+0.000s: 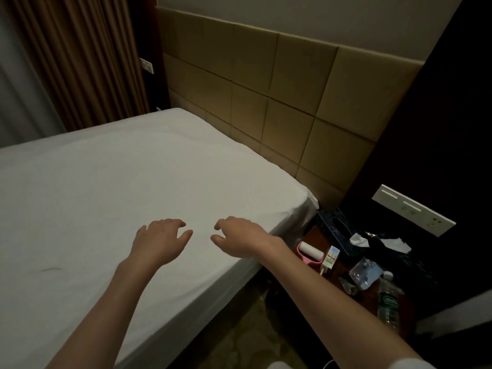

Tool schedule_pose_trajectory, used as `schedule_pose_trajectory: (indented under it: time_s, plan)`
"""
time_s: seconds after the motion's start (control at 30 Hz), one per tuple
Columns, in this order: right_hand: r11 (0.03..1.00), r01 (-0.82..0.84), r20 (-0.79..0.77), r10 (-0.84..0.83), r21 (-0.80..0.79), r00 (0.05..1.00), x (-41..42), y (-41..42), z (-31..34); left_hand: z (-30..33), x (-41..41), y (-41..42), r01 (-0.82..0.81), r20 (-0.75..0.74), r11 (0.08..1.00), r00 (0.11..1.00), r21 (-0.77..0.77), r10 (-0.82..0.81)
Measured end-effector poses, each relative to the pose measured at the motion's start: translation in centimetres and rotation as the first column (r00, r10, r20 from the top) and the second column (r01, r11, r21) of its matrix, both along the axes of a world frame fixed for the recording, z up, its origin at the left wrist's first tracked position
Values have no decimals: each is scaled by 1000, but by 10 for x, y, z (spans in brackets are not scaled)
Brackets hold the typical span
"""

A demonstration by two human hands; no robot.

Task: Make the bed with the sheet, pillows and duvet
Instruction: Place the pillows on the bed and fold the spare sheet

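Observation:
A white sheet (pixel 127 177) lies smooth and tight over the mattress, tucked around the near corner by the headboard. My left hand (pixel 159 239) hovers palm down over the sheet near the bed's side edge, fingers spread, holding nothing. My right hand (pixel 239 235) is beside it, also palm down with fingers apart and curled slightly, empty. I cannot tell whether either touches the sheet. No pillows or duvet are in view.
A tan padded headboard (pixel 266 83) backs the bed. To the right, a dark nightstand (pixel 343 267) holds a pink lint roller (pixel 310 251), tissue box (pixel 336 230), water bottle (pixel 388 302) and small clutter. Brown curtains (pixel 80 62) hang at left. A switch panel (pixel 412 210) is on the wall.

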State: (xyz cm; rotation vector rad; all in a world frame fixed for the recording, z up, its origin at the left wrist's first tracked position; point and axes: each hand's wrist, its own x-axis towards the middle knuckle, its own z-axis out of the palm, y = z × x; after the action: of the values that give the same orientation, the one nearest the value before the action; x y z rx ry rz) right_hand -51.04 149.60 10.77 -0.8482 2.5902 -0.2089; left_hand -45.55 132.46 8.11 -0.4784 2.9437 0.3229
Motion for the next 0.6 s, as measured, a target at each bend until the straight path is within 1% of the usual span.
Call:
schedule_pose_trajectory:
  time_s: [0.07,0.17,0.27,0.33,0.4,0.47,0.53,0.6]
  plan:
    - [1000,-13,5,13,-13,1000,21,-23,6,2,27,-22,-24,-25,999,999,35,25]
    - [996,-47,32,50,-71,998,62,-62,8,0,84,-61,-101,-54,980,992,171,112]
    - [988,-125,80,133,-95,988,113,-98,-3,-15,163,-104,-220,-45,923,968,315,247]
    - [978,-189,118,199,-90,973,147,-124,-14,-30,222,-128,-325,-34,855,929,404,369]
    - [963,-246,164,262,-115,951,181,-149,-27,-41,282,-141,-417,-31,758,867,502,498]
    - [934,-328,202,352,-142,914,214,-181,-41,-52,337,-150,-511,1,628,776,587,631]
    - [900,-408,248,434,-150,866,253,-213,-56,-61,390,-154,-597,84,469,671,651,737]
    - [877,-448,315,481,-175,818,287,-236,-69,-72,431,-153,-626,148,312,571,715,808]
